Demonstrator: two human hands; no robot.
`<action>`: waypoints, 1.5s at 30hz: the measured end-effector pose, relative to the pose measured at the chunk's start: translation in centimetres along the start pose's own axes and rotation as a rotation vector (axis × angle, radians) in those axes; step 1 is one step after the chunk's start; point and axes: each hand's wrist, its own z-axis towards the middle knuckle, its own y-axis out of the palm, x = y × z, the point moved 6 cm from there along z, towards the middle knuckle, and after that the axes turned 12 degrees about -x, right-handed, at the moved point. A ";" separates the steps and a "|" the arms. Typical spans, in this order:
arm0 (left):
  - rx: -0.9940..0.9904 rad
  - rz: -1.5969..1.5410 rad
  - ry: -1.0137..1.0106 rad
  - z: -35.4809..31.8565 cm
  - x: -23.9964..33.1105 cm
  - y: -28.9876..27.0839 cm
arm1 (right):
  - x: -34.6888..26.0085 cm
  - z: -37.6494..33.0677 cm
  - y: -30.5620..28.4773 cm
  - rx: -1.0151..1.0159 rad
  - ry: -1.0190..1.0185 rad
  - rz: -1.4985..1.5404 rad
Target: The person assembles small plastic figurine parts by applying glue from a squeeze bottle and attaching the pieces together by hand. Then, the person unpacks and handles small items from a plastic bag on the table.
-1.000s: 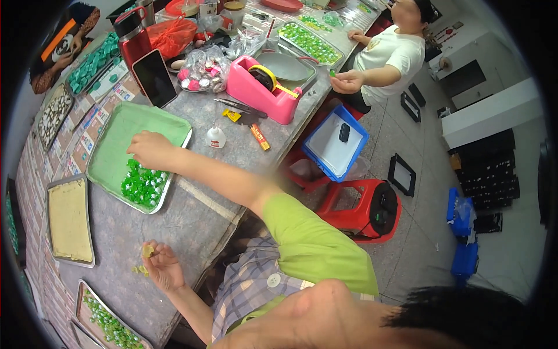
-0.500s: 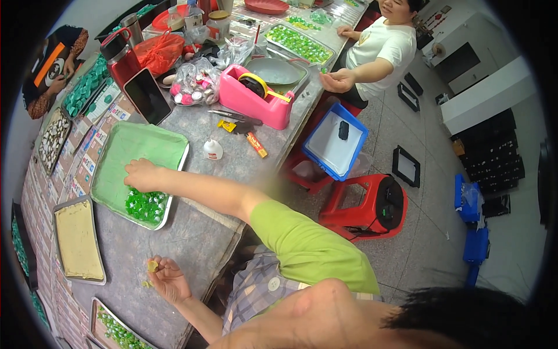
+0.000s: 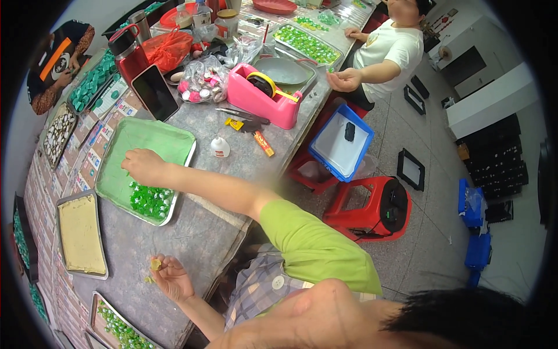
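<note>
My left hand (image 3: 174,280) is raised over the near part of the table, with thumb and fingers closed on a small yellow piece (image 3: 156,264). A second yellow bit (image 3: 149,280) shows just below its fingers; whether it is held or lying there is unclear. My right hand (image 3: 145,167) reaches into a green-lined tray (image 3: 165,135), fingers pinched on what looks like a small green piece (image 3: 126,173). Close by, in the tray's near corner, sits a pile of glossy green pieces (image 3: 152,200) with pale spots.
Left of the green tray lies a tray of smooth yellowish material (image 3: 81,232). Beyond are a phone (image 3: 154,93), pink tape dispenser (image 3: 264,99), small white bottle (image 3: 220,147) and red flask (image 3: 129,61). A co-worker (image 3: 383,52) holds a small green piece. Red stools (image 3: 369,206) stand beside the table.
My right hand has drawn slightly away from the pile and its fingers now pinch. My left hand keeps its yellow piece. The whole view has shifted a little.
</note>
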 end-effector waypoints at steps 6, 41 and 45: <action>-0.044 -0.024 -0.008 0.5 -0.5 0.5 | -5.6 -6.4 -3.7 -0.139 -0.195 0.595; 0.132 0.060 -0.099 -0.6 -2.7 0.9 | -4.1 -14.1 -1.7 0.070 0.422 1.588; 0.071 0.037 -0.084 -0.6 -2.5 1.2 | -5.5 -14.5 -1.2 0.005 0.422 1.544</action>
